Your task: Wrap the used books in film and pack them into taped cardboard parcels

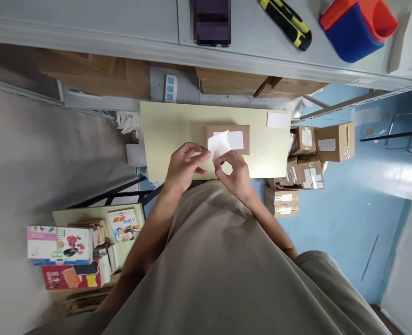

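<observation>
A small white label (220, 143), its upper part curled, is between my two hands above the work table. My left hand (184, 168) has its thumb and index fingertip closed at the label's left edge, with the other fingers loosely bent. At the lower edge of the label, my right hand (234, 173) pinches it between thumb and index finger, which form a ring. Behind the label lies a closed brown cardboard box (245, 151) with a white sticker (236, 139) on its top, partly covered by the label.
The pale yellow table (171, 135) carries another white slip (278, 119) at its right. A grey shelf (87, 23) above holds a phone (213, 23), a utility knife (288, 23) and a red-blue holder (355, 35). Cartons (326, 142) stand right; books (59, 244) lie left.
</observation>
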Motion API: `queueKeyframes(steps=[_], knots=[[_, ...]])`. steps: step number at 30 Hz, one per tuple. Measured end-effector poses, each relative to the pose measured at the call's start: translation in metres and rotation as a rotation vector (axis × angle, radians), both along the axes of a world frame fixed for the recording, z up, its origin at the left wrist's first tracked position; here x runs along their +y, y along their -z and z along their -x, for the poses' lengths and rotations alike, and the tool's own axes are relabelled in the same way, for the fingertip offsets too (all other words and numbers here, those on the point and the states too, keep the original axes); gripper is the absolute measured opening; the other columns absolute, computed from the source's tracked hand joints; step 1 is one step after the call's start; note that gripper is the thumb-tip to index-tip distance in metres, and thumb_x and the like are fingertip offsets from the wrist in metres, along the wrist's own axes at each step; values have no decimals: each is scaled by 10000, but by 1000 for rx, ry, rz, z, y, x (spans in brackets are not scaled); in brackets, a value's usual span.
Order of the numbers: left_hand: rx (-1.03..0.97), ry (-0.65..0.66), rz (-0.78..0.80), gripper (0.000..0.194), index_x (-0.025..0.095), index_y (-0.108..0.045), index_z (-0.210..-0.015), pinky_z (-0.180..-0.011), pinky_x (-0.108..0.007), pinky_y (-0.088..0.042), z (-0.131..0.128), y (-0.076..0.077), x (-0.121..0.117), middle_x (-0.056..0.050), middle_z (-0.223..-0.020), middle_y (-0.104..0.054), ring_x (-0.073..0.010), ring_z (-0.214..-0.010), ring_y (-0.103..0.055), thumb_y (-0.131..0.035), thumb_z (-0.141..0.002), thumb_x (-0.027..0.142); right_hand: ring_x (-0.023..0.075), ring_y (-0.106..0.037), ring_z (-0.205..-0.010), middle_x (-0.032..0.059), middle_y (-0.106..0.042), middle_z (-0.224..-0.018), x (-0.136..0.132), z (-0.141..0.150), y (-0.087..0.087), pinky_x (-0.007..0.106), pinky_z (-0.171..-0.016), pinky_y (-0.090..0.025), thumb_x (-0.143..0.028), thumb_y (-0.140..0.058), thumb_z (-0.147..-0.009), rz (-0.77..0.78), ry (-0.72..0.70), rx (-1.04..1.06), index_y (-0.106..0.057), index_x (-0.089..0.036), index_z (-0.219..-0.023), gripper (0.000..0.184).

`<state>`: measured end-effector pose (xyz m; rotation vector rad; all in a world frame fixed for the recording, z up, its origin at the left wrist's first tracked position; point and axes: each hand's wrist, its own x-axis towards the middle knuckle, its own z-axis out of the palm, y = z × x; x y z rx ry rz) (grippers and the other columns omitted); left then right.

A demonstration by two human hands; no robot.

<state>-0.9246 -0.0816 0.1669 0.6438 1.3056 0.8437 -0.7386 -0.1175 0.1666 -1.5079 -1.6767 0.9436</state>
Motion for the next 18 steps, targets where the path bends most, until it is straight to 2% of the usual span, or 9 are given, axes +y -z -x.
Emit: queueKeyframes(steps=[7, 12, 15, 18], knots=[[86, -154, 33, 435, 215, -732, -895, -424, -187, -537, -52, 5, -12, -25, -942, -767, -167, -768, -721, -989, -639, 456, 235, -718, -958, 23, -774, -977, 3, -38, 15, 436, -973, -578, -221, -699, -1049, 11, -104, 22, -723, -276, -969, 100], [119, -209, 16, 439, 230, -766, -996, -420, -185, -523, -70, 12, -18, -20, -932, -768, -180, -783, -739, -965, -669, 444, 244, -735, -1008, 22, -794, -1013, 1, -61, 23, 447, -1022, -589, -273, -771, -1030, 54, -145, 61, -744, -279, -1002, 40], [150, -240, -8, 458, 246, -764, -1070, -420, -175, -502, -70, 17, -22, -22, -951, -776, -185, -796, -753, -942, -698, 444, 243, -741, -1003, 25, -783, -993, 1, -80, 27, 447, -1023, -596, -276, -738, -1042, 66, -78, 104, -740, -277, -969, 73], [187, -263, -24, 450, 259, -759, -1095, -413, -161, -467, -64, 19, -25, -22, -966, -779, -180, -793, -760, -921, -715, 436, 246, -744, -1024, 39, -781, -1003, 3, -103, 33, 445, -1021, -603, -286, -696, -1053, 91, 80, 147, -729, -272, -941, 118]])
